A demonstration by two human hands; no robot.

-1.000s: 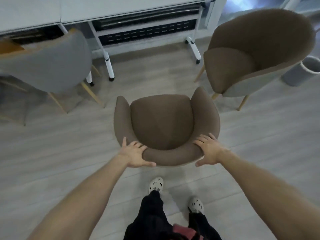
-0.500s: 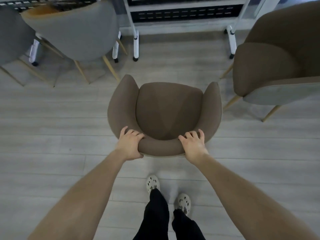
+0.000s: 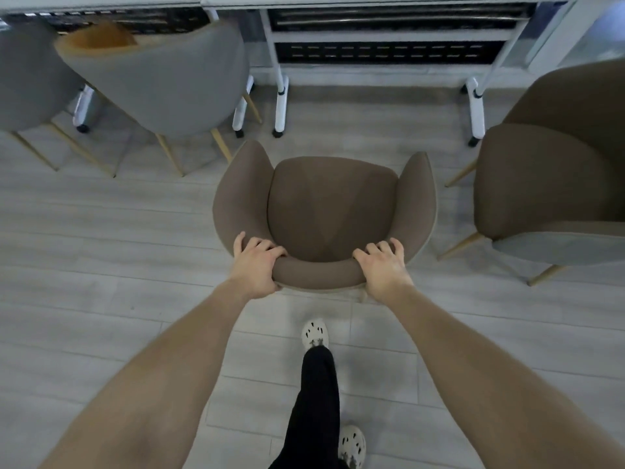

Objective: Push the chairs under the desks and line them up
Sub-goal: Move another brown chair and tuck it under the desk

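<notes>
Both your arms reach forward and down, nearly straight, and converge on the back rim of the brown chair [image 3: 333, 204] directly in front of you. Your left hand [image 3: 254, 265] wraps the left end of the curved backrest, fingers [image 3: 262, 244] draped over the top edge toward the seat and the thumb tucked under the outer side, so it is grasping the chair. Your right hand [image 3: 384, 269] does the same on the right end, its fingers [image 3: 382, 248] hooked over the rim and the palm pressed against the outside of the back; it too is clenched on the chair. The wrists are roughly level with each other, the backs of both hands facing up at you. The chair stands on the pale plank floor [image 3: 101, 265] with its open front facing the white desk [image 3: 372, 1], its arms near the desk's wheeled legs [image 3: 280, 106] but the seat not under the top. To its left a grey chair [image 3: 162, 82] sits against the desk, with another grey one [image 3: 30, 76] beyond it at the edge of the view. To the right a second brown chair [image 3: 548, 184] stands turned sideways, just beside yours but apart. Your front foot in a white perforated shoe [image 3: 315, 333] is planted close behind the chair.
</notes>
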